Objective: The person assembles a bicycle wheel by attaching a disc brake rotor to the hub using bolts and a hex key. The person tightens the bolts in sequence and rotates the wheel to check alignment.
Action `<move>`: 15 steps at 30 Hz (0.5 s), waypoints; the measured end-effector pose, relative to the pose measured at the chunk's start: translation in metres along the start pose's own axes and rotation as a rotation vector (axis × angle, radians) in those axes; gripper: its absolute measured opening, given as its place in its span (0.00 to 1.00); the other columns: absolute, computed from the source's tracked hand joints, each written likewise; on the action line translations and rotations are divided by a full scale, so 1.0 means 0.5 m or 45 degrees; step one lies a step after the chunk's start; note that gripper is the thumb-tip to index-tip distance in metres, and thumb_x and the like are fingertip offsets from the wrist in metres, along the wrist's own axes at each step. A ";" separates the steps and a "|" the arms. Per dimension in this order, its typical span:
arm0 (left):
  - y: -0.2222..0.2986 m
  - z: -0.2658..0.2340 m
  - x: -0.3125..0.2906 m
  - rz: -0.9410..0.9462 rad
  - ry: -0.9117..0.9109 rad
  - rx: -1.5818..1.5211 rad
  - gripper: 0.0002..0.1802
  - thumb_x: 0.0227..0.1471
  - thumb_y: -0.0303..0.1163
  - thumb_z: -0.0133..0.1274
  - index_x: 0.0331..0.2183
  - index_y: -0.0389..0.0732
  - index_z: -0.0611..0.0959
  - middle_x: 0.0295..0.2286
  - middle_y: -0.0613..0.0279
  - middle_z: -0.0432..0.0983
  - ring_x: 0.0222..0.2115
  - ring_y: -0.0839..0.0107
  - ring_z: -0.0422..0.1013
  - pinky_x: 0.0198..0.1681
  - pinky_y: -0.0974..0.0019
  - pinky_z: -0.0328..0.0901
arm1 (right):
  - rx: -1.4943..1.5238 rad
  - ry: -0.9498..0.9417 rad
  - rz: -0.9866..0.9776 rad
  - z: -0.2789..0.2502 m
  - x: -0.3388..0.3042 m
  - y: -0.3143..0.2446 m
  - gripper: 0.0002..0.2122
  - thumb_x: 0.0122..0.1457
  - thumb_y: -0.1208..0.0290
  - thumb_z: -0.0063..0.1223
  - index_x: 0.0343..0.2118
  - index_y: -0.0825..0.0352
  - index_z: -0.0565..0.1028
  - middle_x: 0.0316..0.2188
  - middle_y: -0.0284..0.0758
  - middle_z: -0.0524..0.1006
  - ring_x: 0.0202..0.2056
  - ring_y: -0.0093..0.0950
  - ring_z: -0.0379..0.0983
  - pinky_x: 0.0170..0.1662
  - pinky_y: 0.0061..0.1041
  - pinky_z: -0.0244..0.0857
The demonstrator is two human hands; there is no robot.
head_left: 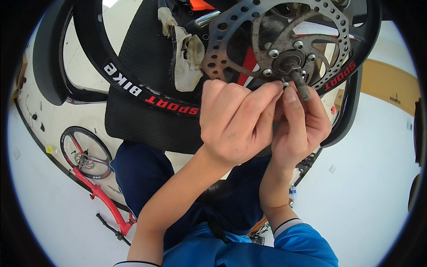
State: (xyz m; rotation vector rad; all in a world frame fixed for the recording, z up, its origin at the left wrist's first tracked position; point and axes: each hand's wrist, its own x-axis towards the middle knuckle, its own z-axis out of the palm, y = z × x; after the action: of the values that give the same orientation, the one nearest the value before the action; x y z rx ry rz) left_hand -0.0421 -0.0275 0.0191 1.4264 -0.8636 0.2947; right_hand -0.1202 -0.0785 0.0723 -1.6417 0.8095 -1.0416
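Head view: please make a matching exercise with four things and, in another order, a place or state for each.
Things
1. grey metal brake disc
2. small silver metal fastener
3. grey threaded metal axle
4. red bicycle frame

Places or states
A. at the picture's lower left
B. sticking out of the disc's centre
C. perforated around its rim
D. at the fingertips of the left hand and right hand

Pairs: 1-C; 2-D; 3-B; 4-A

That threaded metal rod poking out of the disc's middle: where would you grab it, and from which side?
I'd pinch the threaded rod across its outer end, coming from the near side: it is slim and juts out past the hub, its tip uncovered. The right hand crowds it, so should probably clear first.
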 end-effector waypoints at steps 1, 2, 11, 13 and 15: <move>-0.002 0.000 -0.002 0.007 -0.006 0.014 0.13 0.42 0.17 0.65 0.34 0.38 0.86 0.23 0.70 0.75 0.20 0.75 0.61 0.25 0.72 0.56 | 0.008 -0.015 -0.010 -0.001 0.000 0.000 0.06 0.61 0.80 0.53 0.37 0.79 0.77 0.25 0.35 0.80 0.23 0.16 0.73 0.26 0.13 0.67; 0.000 0.000 -0.001 -0.011 -0.011 0.012 0.13 0.42 0.17 0.65 0.34 0.38 0.86 0.24 0.70 0.75 0.20 0.74 0.61 0.25 0.72 0.56 | -0.040 -0.015 -0.013 -0.002 0.001 -0.002 0.06 0.61 0.81 0.53 0.37 0.79 0.76 0.25 0.34 0.80 0.23 0.16 0.73 0.26 0.13 0.67; 0.000 0.018 -0.005 -0.018 0.105 0.008 0.11 0.41 0.24 0.65 0.32 0.39 0.86 0.19 0.69 0.67 0.20 0.70 0.61 0.25 0.66 0.52 | -0.212 -0.024 -0.058 -0.004 0.008 -0.013 0.04 0.61 0.82 0.55 0.38 0.76 0.75 0.23 0.32 0.78 0.21 0.15 0.73 0.24 0.12 0.66; 0.000 0.019 -0.004 -0.015 0.108 0.019 0.10 0.42 0.25 0.65 0.32 0.39 0.86 0.19 0.69 0.66 0.20 0.70 0.60 0.26 0.66 0.52 | -0.231 -0.031 -0.071 -0.004 0.008 -0.014 0.04 0.61 0.82 0.55 0.38 0.76 0.74 0.23 0.32 0.77 0.21 0.14 0.72 0.24 0.12 0.65; 0.000 0.019 -0.005 -0.008 0.102 0.047 0.09 0.43 0.26 0.65 0.31 0.39 0.85 0.19 0.69 0.64 0.20 0.70 0.59 0.26 0.65 0.51 | -0.238 -0.037 -0.074 -0.005 0.008 -0.014 0.04 0.61 0.82 0.55 0.38 0.76 0.74 0.23 0.32 0.77 0.21 0.14 0.72 0.24 0.11 0.64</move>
State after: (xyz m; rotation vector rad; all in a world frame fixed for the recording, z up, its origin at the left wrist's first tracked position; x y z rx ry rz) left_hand -0.0470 -0.0357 0.0164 1.4416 -0.7915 0.3622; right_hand -0.1207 -0.0808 0.0803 -1.8438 0.8659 -1.0046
